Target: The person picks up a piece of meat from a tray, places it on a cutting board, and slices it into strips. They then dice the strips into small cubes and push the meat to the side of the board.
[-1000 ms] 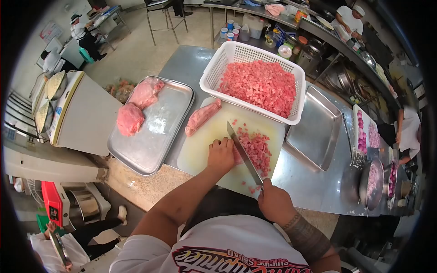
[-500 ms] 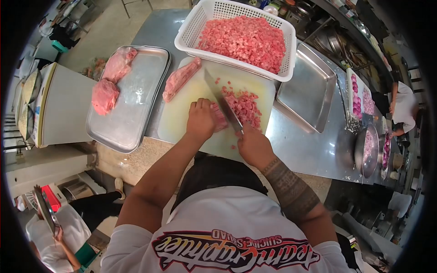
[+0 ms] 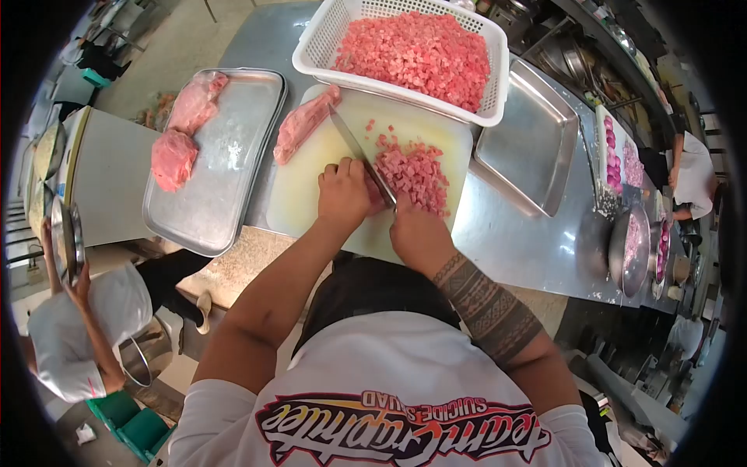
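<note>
Pink meat [image 3: 377, 198] lies near the cutting board's [image 3: 299, 194] middle, long axis mostly hidden, between the left hand [image 3: 342, 193], fingers bunched and gripping it, and the knife [image 3: 359, 152] clenched in the right hand [image 3: 420, 233]

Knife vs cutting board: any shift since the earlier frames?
Yes. Against the cutting board, the knife has shifted left, its tip now nearer the uncut meat strip.

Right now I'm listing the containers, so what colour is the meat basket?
The basket is white; the head view shows it best.
</note>
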Demonstrator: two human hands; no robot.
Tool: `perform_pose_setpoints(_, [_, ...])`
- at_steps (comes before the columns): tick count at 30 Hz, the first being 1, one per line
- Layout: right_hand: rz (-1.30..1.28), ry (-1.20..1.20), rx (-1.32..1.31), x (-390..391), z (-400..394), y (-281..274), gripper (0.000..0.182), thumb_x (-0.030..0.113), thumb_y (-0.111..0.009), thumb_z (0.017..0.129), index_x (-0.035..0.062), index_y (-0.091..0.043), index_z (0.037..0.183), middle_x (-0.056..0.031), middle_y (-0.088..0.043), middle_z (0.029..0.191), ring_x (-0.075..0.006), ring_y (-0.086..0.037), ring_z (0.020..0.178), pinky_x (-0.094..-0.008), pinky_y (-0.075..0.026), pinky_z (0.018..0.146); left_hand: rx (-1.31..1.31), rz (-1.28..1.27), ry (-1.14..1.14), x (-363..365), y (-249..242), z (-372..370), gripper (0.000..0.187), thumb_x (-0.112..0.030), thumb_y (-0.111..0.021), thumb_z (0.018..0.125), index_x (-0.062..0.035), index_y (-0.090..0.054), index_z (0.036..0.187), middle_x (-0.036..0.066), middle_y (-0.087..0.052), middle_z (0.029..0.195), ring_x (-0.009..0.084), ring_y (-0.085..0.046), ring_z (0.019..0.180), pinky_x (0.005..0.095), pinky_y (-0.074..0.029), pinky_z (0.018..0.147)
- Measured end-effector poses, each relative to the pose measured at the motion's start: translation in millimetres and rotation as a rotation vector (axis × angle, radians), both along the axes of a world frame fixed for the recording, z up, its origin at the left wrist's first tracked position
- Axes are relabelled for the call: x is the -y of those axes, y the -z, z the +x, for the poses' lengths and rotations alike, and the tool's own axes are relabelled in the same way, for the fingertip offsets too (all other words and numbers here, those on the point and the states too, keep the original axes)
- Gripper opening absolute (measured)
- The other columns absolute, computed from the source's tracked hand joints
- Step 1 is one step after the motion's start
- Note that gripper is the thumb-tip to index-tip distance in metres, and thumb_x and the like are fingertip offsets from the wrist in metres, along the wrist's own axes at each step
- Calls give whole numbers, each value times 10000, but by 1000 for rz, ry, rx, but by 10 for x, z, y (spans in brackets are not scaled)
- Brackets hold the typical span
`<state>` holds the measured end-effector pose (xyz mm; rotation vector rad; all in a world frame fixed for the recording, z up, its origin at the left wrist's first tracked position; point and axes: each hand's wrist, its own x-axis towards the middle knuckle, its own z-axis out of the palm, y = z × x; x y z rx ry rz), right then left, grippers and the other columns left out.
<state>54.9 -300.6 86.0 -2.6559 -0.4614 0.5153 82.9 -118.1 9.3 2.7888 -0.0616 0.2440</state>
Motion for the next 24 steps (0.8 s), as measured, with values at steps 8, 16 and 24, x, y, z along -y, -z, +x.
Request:
perform_pose_setpoints(8, [0, 15, -126, 278, -384, -756, 289, 104, -587, 927, -33, -523, 1174, -262, -735, 902, -465, -735, 837, -589, -570, 777, 67, -58, -10, -10, 78, 12, 212, -90, -573, 897, -20, -600, 1096, 179, -643, 1129, 406, -607, 1037, 522, -476, 913])
perform_pose_setpoints(16, [127, 9, 29, -30, -41, 111, 304, 117, -584, 936, -50, -501, 1175, -279, -709, 854, -487, -715, 830, -581, -564, 761, -89, -102, -9, -65, -11, 13, 365, -238, -617, 951, 5, -594, 1222, 183, -640, 1206, 403, -585, 1125, 531, -445, 988])
perform_pose_setpoints(24, [88, 98, -111, 305, -373, -271, 334, 199, -582, 1000, -30, -515, 1234, -271, -724, 967, -466, -722, 898, -570, -566, 794, 110, -19, 210, -160, -113, -367, 1015, -562, -799, 837, 62, -393, 1527, 236, -530, 1408, 448, -501, 1303, 536, -394, 1127])
